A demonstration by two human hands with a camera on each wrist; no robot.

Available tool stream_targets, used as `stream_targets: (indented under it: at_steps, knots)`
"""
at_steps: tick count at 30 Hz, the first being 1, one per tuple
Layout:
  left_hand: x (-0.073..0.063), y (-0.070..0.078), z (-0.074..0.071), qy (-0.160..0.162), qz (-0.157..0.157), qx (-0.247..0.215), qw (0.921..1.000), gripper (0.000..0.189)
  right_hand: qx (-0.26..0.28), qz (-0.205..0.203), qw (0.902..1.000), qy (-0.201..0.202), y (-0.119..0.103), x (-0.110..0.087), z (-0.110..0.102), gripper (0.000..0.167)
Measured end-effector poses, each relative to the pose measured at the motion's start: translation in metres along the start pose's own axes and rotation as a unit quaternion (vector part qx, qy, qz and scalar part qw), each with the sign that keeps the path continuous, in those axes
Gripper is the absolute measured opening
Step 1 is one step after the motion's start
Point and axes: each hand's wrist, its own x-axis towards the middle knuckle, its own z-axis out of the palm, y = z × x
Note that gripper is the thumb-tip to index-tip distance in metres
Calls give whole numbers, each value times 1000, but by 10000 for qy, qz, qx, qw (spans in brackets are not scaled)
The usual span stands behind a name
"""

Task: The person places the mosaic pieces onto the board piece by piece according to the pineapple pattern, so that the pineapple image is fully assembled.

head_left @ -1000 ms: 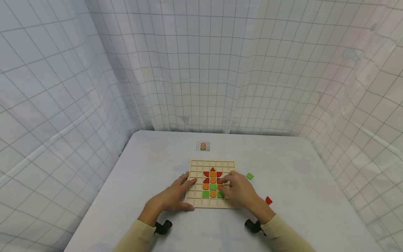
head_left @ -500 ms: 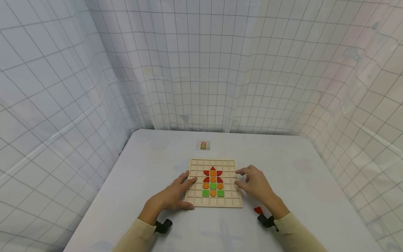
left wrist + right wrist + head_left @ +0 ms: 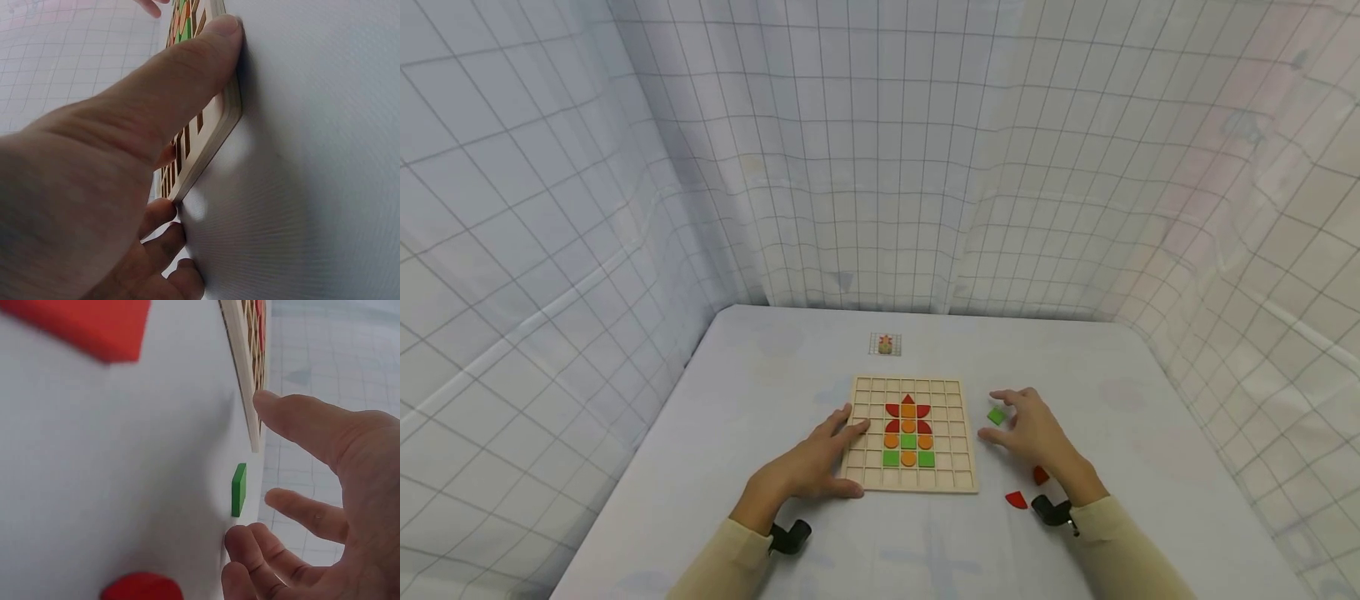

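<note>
A wooden grid board (image 3: 868,482) lies on the table, with red, orange and green tiles set in its middle cells. My left hand (image 3: 808,465) is spread at the board's left side, one fingertip on its grid and the thumb along its front edge. In the left wrist view the thumb (image 3: 187,69) lies against the board's rim. Right of the board, my right hand (image 3: 1033,429) hovers with thumb and index finger apart, either side of a loose green square tile (image 3: 996,416). In the right wrist view the green tile (image 3: 239,489) stands clear of the fingertips.
Two red quarter-round tiles (image 3: 1017,500) lie on the table near my right wrist; the second red tile (image 3: 1041,475) is partly behind the arm. A small pattern card (image 3: 885,344) lies beyond the board. Grid-patterned curtains (image 3: 880,167) enclose the table.
My right hand has drawn back from the tiles on the board to the loose green tile, leaving a red quarter-round in the grid uncovered. My left hand has stayed put.
</note>
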Motion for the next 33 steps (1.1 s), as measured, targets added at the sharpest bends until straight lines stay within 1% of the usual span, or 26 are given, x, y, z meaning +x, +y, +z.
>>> stream_targets:
  at_steps: [3, 5, 8, 14, 17, 33]
  knots:
    - [1, 0, 0, 12, -7, 23, 10000, 112, -18, 131, 9998, -125, 2, 1, -2, 81]
    - [1, 0, 0, 11, -8, 35, 10000, 112, -32, 201, 9997, -143, 3, 2, -2, 79]
    - [1, 0, 1, 14, 5, 27, 10000, 112, -43, 212, 9997, -81, 2, 3, -1, 67]
    - [2, -1, 1, -11, -23, -19, 10000, 113, 138, 167, 9997, 117, 1, 4, 1, 33]
    - [1, 0, 1, -3, -33, -11, 10000, 112, 230, 114, 9995, 184, 0, 4, 2, 22]
    - [0, 3, -1, -13, -100, -3, 9999, 112, 276, 136, 9990, 328, -1, 1, 5, 20]
